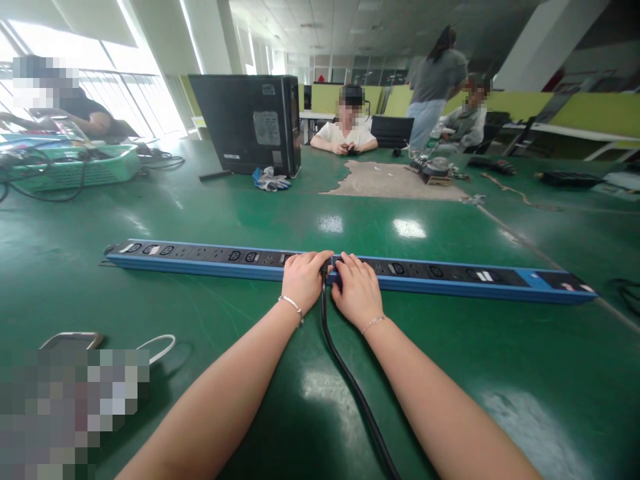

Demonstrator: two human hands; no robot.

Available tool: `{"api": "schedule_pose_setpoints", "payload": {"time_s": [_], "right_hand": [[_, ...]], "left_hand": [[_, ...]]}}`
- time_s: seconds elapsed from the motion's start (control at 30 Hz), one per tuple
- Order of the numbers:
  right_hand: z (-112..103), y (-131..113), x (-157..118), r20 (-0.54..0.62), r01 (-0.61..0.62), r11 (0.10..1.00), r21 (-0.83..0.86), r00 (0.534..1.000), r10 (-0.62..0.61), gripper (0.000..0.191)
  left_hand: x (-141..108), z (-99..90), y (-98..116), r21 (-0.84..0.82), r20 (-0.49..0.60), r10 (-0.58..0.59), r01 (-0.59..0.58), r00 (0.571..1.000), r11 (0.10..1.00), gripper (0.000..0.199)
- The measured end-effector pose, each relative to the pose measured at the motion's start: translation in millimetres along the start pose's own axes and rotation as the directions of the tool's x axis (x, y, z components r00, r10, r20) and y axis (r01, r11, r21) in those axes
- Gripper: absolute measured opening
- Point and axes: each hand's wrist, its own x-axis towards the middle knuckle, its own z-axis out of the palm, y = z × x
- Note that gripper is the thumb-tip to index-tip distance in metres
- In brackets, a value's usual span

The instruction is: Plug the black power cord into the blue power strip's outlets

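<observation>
A long blue power strip (200, 266) with a black face of sockets lies across the green table in front of me. My left hand (303, 278) is closed around the strip's middle, its fingertips against the plug end of a black power cord (345, 371). Just to the right, my right hand (359, 291) is closed over the strip with its fingers bent across the socket face. The cord runs between my wrists toward the near table edge. My fingers mostly hide the plug, and I cannot tell how far it sits in a socket.
A black computer case (245, 123) stands at the back, with a glove (271, 179) beside it. A green basket (83, 175) of cables is at the left. A phone (71, 341) lies near left. Several people are beyond, with tools (437, 168) at back right.
</observation>
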Motion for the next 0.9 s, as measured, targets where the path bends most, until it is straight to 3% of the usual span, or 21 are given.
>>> {"api": "schedule_pose_setpoints", "payload": {"time_s": [0.2, 0.37, 0.43, 0.53, 0.6, 0.67, 0.77, 0.9], "right_hand": [[3.5, -6.2, 1.1, -0.029, -0.055, 0.998, 0.029, 0.998, 0.056, 0.04], [4.4, -7.7, 1.6, -0.036, -0.064, 0.997, 0.034, 0.997, 0.066, 0.04], [4.6, -6.9, 1.3, -0.036, -0.056, 0.998, 0.037, 0.998, 0.058, 0.041], [5.2, -5.6, 0.9, -0.037, -0.046, 0.998, 0.047, 0.998, 0.047, 0.042], [5.8, -5.2, 0.9, -0.039, -0.043, 0.998, 0.05, 0.998, 0.045, 0.042], [6.5, -5.1, 1.0, -0.041, -0.039, 0.998, 0.052, 0.998, 0.042, 0.041], [6.8, -4.7, 1.0, -0.048, -0.037, 0.998, 0.05, 0.998, 0.039, 0.041], [5.6, -3.1, 0.1, -0.044, -0.02, 0.999, 0.046, 0.999, 0.023, 0.041]], "left_hand": [[-1.1, 3.8, 3.9, 0.007, -0.036, -0.004, 0.005, 0.999, 1.0, 0.029], [6.3, -7.9, 11.1, -0.108, -0.241, -0.024, -0.002, 0.97, 0.994, 0.032], [8.8, -16.0, 8.9, -0.113, -0.261, -0.028, -0.002, 0.965, 0.994, 0.032], [9.1, -28.8, -9.3, -0.105, -0.261, -0.147, 0.124, 0.954, 0.987, 0.034], [6.3, -37.6, -29.2, -0.135, -0.276, -0.303, 0.275, 0.912, 0.952, 0.035], [1.2, -46.3, -49.3, -0.159, -0.287, -0.387, 0.355, 0.876, 0.921, 0.034], [-9.9, -58.8, -70.3, -0.128, -0.246, -0.394, 0.374, 0.885, 0.919, 0.035], [-24.0, -71.9, -78.9, -0.032, -0.194, -0.399, 0.401, 0.896, 0.916, 0.036]]}}
